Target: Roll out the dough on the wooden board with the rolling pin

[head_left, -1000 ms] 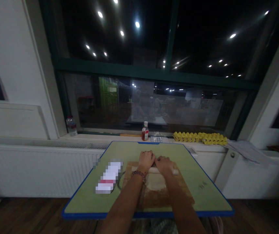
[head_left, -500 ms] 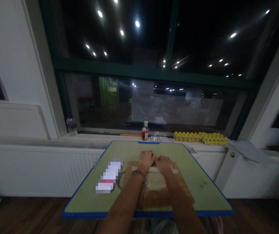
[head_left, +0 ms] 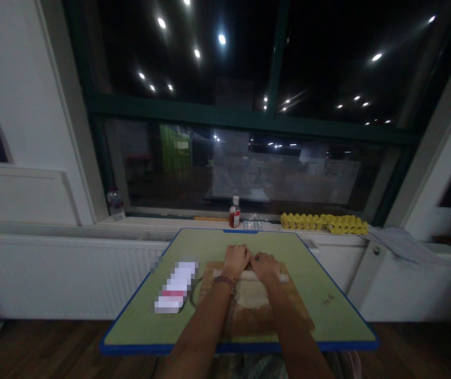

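Note:
Both my hands are side by side over the far part of a wooden board (head_left: pixel 294 310). Under them lies a pale rolling pin (head_left: pixel 284 277), its ends showing at either side. My left hand (head_left: pixel 237 257), with a beaded bracelet at its wrist, has its fingers curled down over the pin. Close beside it, my right hand (head_left: pixel 265 266) is bent over the pin in the same way, thumb side inward. A flat sheet of pale dough (head_left: pixel 251 296) lies on the board between my forearms, nearer me than the pin. The fingertips are hidden.
The board rests on a green table (head_left: pixel 328 321) with a blue rim. To its left lies a blurred-out phone-like object (head_left: pixel 178 287) beside a dark cable loop (head_left: pixel 193 295). A red-labelled bottle (head_left: pixel 234 213), yellow egg trays (head_left: pixel 323 222) and a clear bottle (head_left: pixel 116 204) line the windowsill.

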Tool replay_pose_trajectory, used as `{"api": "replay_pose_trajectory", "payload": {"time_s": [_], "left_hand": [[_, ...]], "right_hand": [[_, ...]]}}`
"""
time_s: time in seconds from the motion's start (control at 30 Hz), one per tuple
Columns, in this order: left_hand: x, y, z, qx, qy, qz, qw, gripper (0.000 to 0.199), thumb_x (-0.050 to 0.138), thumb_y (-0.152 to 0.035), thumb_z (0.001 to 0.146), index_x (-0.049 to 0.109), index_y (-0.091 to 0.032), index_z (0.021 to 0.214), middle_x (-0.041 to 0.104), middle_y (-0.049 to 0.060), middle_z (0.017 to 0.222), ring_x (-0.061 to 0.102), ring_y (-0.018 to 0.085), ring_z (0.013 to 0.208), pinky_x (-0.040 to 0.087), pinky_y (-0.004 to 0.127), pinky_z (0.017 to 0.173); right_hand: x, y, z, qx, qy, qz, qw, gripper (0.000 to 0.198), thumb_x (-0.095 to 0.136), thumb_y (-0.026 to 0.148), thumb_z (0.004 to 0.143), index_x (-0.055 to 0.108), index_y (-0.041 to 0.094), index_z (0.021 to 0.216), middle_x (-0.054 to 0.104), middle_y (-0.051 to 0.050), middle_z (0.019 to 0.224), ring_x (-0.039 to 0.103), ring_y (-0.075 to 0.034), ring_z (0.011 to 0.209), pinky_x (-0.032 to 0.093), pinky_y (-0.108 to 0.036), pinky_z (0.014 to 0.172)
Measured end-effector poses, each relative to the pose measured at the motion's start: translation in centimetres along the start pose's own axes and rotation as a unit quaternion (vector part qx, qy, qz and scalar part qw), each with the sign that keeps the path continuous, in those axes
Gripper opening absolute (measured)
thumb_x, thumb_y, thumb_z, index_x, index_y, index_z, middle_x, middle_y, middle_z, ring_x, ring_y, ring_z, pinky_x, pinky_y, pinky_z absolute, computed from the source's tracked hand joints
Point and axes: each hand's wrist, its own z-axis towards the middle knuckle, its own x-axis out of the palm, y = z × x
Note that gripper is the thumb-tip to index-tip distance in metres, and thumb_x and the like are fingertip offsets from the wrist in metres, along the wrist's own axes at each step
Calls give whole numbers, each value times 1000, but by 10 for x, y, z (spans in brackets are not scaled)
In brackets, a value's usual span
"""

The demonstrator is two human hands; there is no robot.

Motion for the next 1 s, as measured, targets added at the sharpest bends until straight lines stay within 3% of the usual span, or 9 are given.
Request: {"api": "replay_pose_trajectory", "payload": {"time_s": [1.0], "left_hand": [[3, 1, 0, 4, -2, 1, 1000, 28, 60, -35, 96, 63, -15, 116, 65, 8, 115, 65, 21, 100, 54, 44, 88]], "right_hand": [[7, -2, 8, 6, 7, 12, 1000, 44, 38, 45, 97, 71, 18, 111, 70, -16, 113, 64, -29, 110, 47, -39, 88]]}}
